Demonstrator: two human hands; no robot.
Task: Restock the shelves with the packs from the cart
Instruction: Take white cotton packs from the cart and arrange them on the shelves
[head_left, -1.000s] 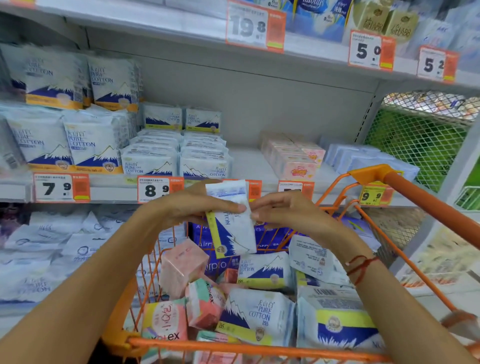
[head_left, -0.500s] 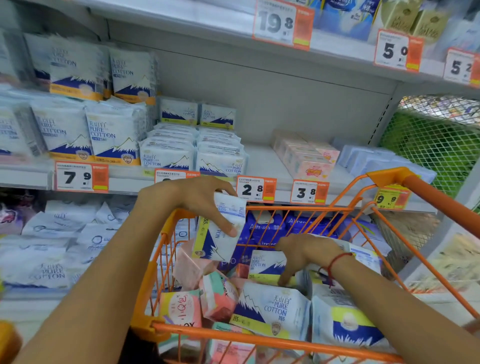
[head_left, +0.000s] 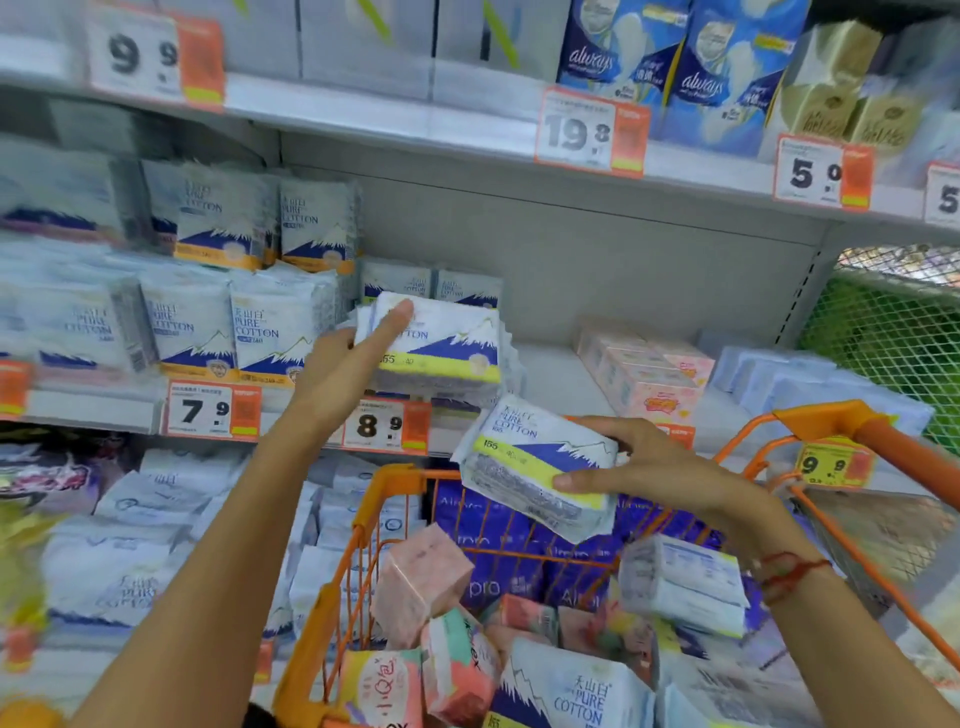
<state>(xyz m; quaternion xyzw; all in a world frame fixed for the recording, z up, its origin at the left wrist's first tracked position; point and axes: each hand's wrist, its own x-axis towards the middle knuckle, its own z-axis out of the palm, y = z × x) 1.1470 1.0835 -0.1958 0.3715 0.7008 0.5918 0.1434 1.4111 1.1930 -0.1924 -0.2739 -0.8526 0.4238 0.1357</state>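
Half a second ago the left hand was holding a pack low over the cart while the right hand was reaching down among the packs inside it; now both hands are raised, each carrying a pack, and the view is tilting upward to show more of the upper shelf.

The left hand (head_left: 347, 364) is gripping a white plastic-wrapped pack with a blue mountain print and a yellow band (head_left: 441, 345), with the forefinger lying straight across its front face and the thumb hidden behind its left edge. This pack is sitting at the front of the grey middle shelf (head_left: 550, 358), on top of a low stack of like packs above the price tag reading 8.9 (head_left: 387, 425).

The right hand (head_left: 649, 470) is holding a second white pack with the same blue mountain and yellow band (head_left: 537, 470) in the air just above the far end of the orange wire cart (head_left: 395, 486), below the shelf edge. Its fingers are wrapping over the pack's right end from above and the thumb is pressing along the yellow band underneath. A red string bracelet (head_left: 789, 569) is circling that wrist.

Two packs are in hand, one per hand. Two small mountain-print packs are standing upright at the back of the shelf (head_left: 434, 286). In the cart, pink boxes, dark blue packs and more white packs are lying in a heap; blur is keeping an exact count out of reach.
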